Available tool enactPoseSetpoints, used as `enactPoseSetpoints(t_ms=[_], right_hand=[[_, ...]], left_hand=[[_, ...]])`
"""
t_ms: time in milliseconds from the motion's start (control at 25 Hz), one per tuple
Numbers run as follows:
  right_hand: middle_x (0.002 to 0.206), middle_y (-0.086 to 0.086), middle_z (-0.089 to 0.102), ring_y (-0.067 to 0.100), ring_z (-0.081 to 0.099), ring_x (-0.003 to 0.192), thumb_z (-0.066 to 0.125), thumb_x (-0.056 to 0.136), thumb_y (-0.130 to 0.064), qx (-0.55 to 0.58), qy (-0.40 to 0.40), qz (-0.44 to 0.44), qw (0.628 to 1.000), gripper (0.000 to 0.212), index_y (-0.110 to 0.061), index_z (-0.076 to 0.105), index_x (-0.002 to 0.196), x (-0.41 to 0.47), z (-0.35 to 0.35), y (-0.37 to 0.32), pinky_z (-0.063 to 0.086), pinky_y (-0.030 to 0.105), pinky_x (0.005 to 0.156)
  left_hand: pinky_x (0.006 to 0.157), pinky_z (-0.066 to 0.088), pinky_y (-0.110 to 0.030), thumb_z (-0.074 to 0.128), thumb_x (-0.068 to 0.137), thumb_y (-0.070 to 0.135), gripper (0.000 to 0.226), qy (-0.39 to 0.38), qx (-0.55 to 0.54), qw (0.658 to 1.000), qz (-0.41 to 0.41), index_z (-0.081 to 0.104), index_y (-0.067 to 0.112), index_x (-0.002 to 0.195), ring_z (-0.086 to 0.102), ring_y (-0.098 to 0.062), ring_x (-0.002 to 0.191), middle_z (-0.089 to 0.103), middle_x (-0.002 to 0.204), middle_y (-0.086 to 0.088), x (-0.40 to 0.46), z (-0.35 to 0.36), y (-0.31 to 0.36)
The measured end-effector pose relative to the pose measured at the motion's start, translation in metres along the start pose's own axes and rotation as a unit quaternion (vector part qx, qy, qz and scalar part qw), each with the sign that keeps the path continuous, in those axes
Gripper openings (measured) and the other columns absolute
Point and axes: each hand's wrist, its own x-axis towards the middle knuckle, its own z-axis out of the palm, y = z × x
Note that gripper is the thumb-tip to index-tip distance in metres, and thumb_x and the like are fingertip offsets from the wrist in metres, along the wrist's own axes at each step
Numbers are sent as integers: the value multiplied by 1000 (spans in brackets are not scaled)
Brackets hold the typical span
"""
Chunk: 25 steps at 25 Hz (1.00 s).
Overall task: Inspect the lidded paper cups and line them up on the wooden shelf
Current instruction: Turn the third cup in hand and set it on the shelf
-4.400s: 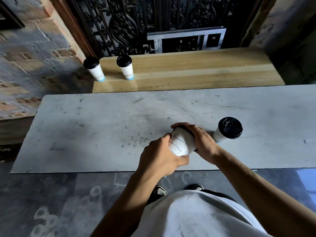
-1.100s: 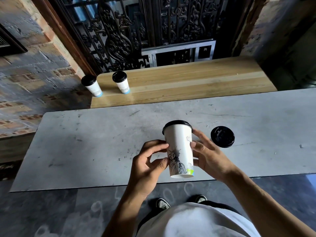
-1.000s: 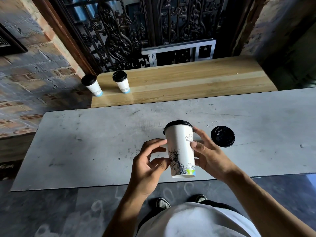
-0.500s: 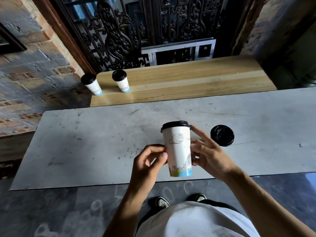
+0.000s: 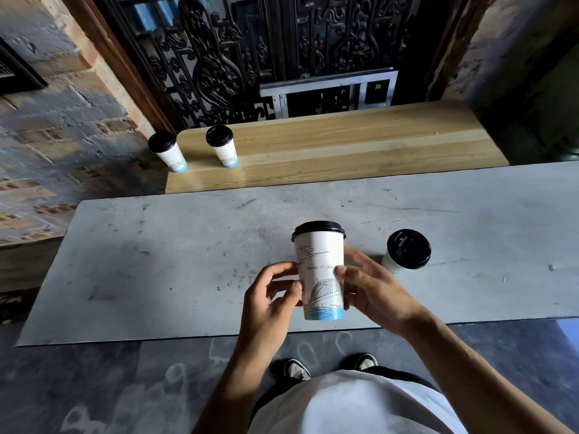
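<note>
Held upright above the grey surface, lidded cup pinched lightly by left hand and right hand fingers, loosely curled; liable to slip, or knock the neighbouring cup.

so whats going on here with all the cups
A person is holding one lidded paper cup upright above the grey table, with the left hand and the right hand on either side of it, apparently looking it over. Two cups already stand side by side at the left end of the wooden shelf beyond the table. One more lidded cup waits on the table, just right of the hands.
</note>
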Motion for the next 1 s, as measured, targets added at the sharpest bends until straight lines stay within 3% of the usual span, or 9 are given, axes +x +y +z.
enactPoseSetpoints(t_ms=[160,280,360,440,600,760,880,1000], right_hand=[[98,20,67,24,57,73,68,80,-8,42,-15,6,999,64,-11,56,142,7,-2,5,46,33,61],[105,20,67,22,57,76,69,84,-8,15,-21,-2,1000,48,-8,65,132,17,2,9,46,31,63],[107,20,67,23,54,77,69,86,-13,-27,-11,-8,1000,43,-6,66,129,25,3,12,46,29,64],[112,23,68,23,53,75,78,81,-23,-70,25,-4,997,55,-6,64,131,33,5,16,49,30,65],[118,32,66,22,62,71,82,77,-24,-117,80,6,990,72,-13,54,142,48,5,22,53,34,65],[111,21,71,24,64,70,81,82,-24,-181,76,35,980,67,-26,50,142,78,9,3,52,36,63],[118,8,67,13,67,65,79,87,-21,-362,59,22,930,54,-22,56,136,140,3,-26,56,31,58],[128,5,66,17,73,73,80,84,-29,-511,48,-6,858,68,-17,49,143,219,-2,-67,60,29,63]], left_hand=[[78,64,-32,63,93,-7,36,17,13,1000,-7,72,25,108,75,-19,95,79,105,2,5,-6,-6],[85,64,-40,71,90,12,23,18,-16,999,-36,71,18,112,75,-20,102,79,108,2,10,-11,-12],[87,63,-40,72,85,20,28,1,-24,998,-55,69,18,113,75,-15,104,78,110,6,15,-16,-13],[88,63,-36,76,86,16,30,-22,-11,997,-67,66,20,114,74,-7,103,77,113,11,20,-23,-15],[82,63,-32,74,90,3,35,-42,15,996,-82,63,23,115,74,-8,101,76,114,7,39,-31,-27],[91,62,-47,76,88,7,38,-38,37,995,-83,62,29,116,74,-7,102,74,119,4,76,-36,-29],[96,60,-47,81,86,19,44,-30,49,994,-90,58,35,120,74,-12,106,76,118,0,132,-34,-29],[97,58,-44,79,86,25,52,-30,61,993,-99,46,34,125,75,-15,103,75,118,-10,209,-30,-24]])
